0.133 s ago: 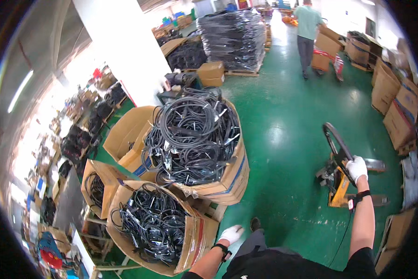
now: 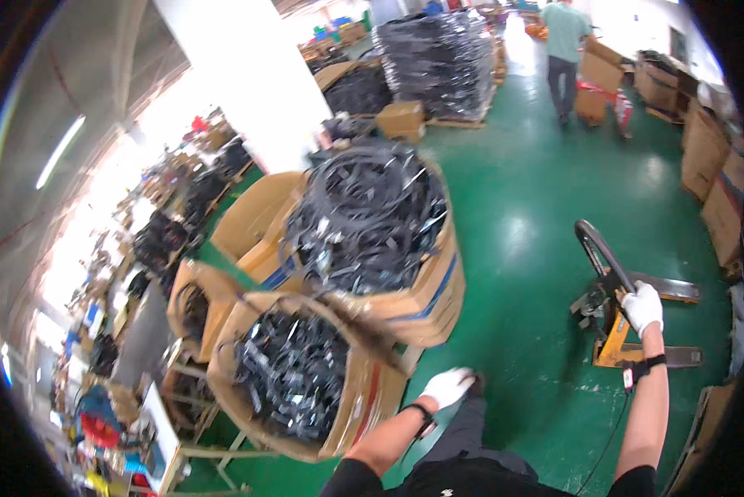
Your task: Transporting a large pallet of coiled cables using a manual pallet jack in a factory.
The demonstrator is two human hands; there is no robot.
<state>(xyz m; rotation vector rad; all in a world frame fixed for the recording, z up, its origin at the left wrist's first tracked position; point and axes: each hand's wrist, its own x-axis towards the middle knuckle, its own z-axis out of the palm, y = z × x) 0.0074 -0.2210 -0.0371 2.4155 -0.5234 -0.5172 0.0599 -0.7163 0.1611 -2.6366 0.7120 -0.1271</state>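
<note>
My right hand (image 2: 642,307), in a white glove, grips the black looped handle (image 2: 608,258) of a hand pallet jack. The yellow body (image 2: 611,341) of the jack stands on the green floor to my right, its metal forks pointing right. In the other white glove, my left hand (image 2: 449,387) hangs beside my leg with nothing visible in it; its fingers are somewhat blurred and look loosely extended. Nearest to it is a cardboard box of black cables (image 2: 293,373), not touched.
Behind that box, a larger carton heaped with coiled black cables (image 2: 368,215) rests on a pallet. A wrapped stack (image 2: 434,66) stands farther back. A person (image 2: 564,58) walks ahead beside cardboard boxes. More cartons (image 2: 703,153) line the right side.
The view has shifted, so the boxes sit farther right and higher. My left hand has swung forward and right. My right hand stays on the handle, and the person ahead has moved farther off.
</note>
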